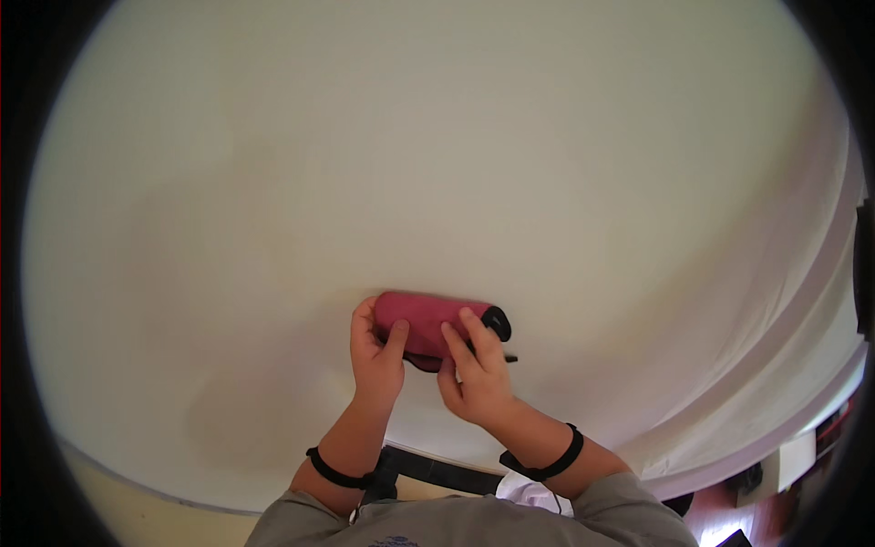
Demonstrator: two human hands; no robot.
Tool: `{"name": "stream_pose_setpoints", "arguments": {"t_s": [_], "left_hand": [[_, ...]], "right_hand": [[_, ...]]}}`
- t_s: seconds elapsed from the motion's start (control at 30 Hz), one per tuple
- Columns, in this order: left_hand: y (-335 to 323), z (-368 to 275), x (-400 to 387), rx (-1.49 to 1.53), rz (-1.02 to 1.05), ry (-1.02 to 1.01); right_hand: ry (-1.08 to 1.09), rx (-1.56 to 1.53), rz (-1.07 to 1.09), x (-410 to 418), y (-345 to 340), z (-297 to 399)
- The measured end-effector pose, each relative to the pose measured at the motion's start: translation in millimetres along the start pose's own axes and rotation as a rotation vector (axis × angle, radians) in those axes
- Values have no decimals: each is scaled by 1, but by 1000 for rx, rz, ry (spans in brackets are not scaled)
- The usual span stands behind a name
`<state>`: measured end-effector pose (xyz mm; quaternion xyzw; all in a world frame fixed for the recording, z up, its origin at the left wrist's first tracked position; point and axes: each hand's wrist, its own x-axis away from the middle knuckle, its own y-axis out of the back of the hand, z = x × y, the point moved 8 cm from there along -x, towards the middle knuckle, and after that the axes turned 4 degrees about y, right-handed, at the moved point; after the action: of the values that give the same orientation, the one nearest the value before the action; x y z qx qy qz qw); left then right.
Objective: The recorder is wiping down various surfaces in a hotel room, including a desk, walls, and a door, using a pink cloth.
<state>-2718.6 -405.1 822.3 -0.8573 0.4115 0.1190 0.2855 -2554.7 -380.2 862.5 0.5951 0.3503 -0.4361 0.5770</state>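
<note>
A compact dark pink fabric bundle (427, 311), roughly cylindrical, lies crosswise on the white surface in front of me. A rounded black piece (500, 323) shows at its right end. My left hand (379, 352) grips the left end, the thumb on top and the fingers around the far side, partly hidden. Two fingertips of my right hand (478, 379) press on the bundle's right half, while the thumb meets its near edge. Along that near edge hangs a dark-edged flap (424, 362). A small black tab (511, 358) sticks out past my right hand.
The white surface (437, 150) stretches away on all sides, with draped white cloth folds (738, 383) at the right. Its near edge runs close to my body. At lower right are a reddish floor (721, 509) and some partly seen objects. Black bands circle both forearms.
</note>
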Motion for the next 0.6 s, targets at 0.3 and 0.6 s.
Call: {"name": "stream_pose_setpoints", "arguments": {"t_s": [0.3, 0.6], "left_hand": [[-6, -61, 38, -1032, -523, -750], [-65, -56, 41, -1024, -50, -676]], "right_hand": [[-36, 43, -90, -3, -7, 6], [-76, -142, -58, -57, 47, 53]]}}
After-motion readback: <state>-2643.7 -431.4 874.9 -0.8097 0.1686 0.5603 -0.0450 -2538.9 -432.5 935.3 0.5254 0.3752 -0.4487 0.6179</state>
